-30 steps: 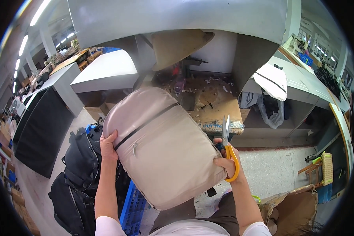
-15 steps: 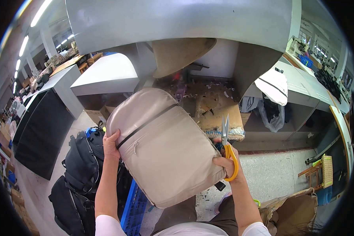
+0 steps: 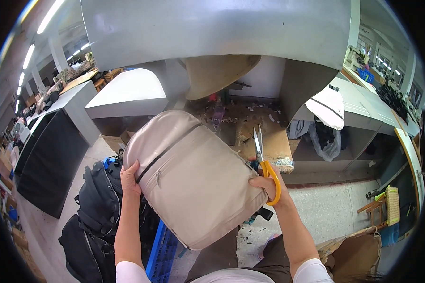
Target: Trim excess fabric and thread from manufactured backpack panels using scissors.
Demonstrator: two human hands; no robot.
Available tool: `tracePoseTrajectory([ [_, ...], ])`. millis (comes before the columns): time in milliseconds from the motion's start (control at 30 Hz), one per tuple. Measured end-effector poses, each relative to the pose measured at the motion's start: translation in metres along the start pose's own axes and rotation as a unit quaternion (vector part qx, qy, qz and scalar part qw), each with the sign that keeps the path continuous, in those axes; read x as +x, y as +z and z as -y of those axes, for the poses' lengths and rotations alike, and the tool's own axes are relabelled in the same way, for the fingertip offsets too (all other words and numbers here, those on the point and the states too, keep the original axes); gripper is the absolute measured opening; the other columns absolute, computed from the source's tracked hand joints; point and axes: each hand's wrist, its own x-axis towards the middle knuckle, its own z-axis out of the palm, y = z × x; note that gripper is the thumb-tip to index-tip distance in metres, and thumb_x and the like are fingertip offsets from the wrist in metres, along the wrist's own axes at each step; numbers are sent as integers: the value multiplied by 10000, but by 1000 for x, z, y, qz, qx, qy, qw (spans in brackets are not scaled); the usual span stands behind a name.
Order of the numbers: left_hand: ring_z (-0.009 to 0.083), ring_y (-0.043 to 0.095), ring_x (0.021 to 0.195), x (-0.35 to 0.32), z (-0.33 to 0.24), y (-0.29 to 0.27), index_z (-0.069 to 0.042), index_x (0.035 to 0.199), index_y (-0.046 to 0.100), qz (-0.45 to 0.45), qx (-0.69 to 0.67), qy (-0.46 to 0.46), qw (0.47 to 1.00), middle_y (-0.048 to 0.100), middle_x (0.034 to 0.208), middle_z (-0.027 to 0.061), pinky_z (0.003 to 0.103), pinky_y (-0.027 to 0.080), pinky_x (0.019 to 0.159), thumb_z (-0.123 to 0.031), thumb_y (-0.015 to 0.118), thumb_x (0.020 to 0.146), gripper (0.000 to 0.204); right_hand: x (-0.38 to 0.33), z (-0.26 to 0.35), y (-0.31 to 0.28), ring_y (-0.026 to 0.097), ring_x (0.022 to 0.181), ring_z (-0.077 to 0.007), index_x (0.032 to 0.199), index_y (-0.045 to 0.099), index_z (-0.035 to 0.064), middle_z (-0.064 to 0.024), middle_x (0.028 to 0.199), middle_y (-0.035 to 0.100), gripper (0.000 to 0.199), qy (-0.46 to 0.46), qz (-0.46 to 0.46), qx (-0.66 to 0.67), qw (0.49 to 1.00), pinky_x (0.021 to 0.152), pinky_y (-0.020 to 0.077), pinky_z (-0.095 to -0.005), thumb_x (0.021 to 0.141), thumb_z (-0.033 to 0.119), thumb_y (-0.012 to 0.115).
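Observation:
A beige backpack [image 3: 198,184] with a dark zip line across it and a small zipped front pocket is held tilted in front of me. My left hand [image 3: 130,178] grips its left edge, thumb on the front and the other fingers hidden behind. At the lower right edge, my right hand [image 3: 268,183] pinches the bag with its thumb on the front. That same hand carries scissors [image 3: 270,181] with orange handles, their blades slightly apart and pointing up. A black strap end with a buckle [image 3: 265,213] hangs below the right hand.
Black backpacks [image 3: 97,203] are piled at my left beside a blue plastic crate [image 3: 161,252]. Ahead stands a grey metal-topped table [image 3: 212,30], with a scrap-littered cardboard box [image 3: 271,141] beneath. An open brown sack or carton [image 3: 356,254] and small wooden chair [image 3: 382,207] are at right.
The backpack has shifted slightly left with both hands. The scissors have moved left and tilted more to the left. More of the strap and buckle shows below the right hand.

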Motion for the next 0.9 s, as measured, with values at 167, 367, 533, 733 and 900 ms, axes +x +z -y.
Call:
tracePoseTrajectory([
  [167, 209, 590, 858, 1, -2, 11, -8, 1103, 505, -20, 9, -6, 1000, 597, 988, 105, 329, 480, 789, -6, 615, 729, 390, 1, 6, 0, 503, 793, -123, 1074, 513, 43, -33, 906, 509, 534, -2, -10, 21, 1000, 714, 394, -195, 556, -32, 614],
  [367, 199, 577, 867, -7, 0, 4, -17, 1098, 506, -25, 19, -16, 999, 592, 987, 99, 310, 462, 781, -20, 638, 706, 414, -11, 11, 0, 490, 799, -97, 1072, 523, 46, 1, 890, 497, 502, -1, 4, 1, 1000, 711, 388, -190, 586, -68, 582],
  [533, 278, 444, 1099, -62, -18, 5, 1, 1213, 417, -43, 543, 353, 761, 517, 1112, 174, 387, 320, 927, -197, 723, 616, 700, -30, 23, 19, 493, 890, -86, 1141, 511, 69, 17, 991, 526, 554, -20, 162, -97, 982, 786, 388, -219, 604, 36, 643],
  [733, 303, 521, 937, -144, -86, 104, -58, 915, 576, 522, 636, 175, 541, 573, 926, 109, 382, 362, 875, -342, 820, 470, 582, -31, 39, 89, 583, 819, -206, 1121, 493, 47, -143, 922, 593, 422, -178, 443, -209, 854, 726, 436, -281, 717, 110, 599],
  [900, 196, 478, 407, -143, -102, 49, 0, 605, 605, 393, 648, 7, 652, 509, 475, 91, 296, 396, 446, -180, 740, 587, 225, -25, 30, 114, 568, 719, -297, 1087, 489, 49, -133, 808, 582, 371, -400, 239, -393, 792, 651, 453, -324, 738, 83, 609],
])
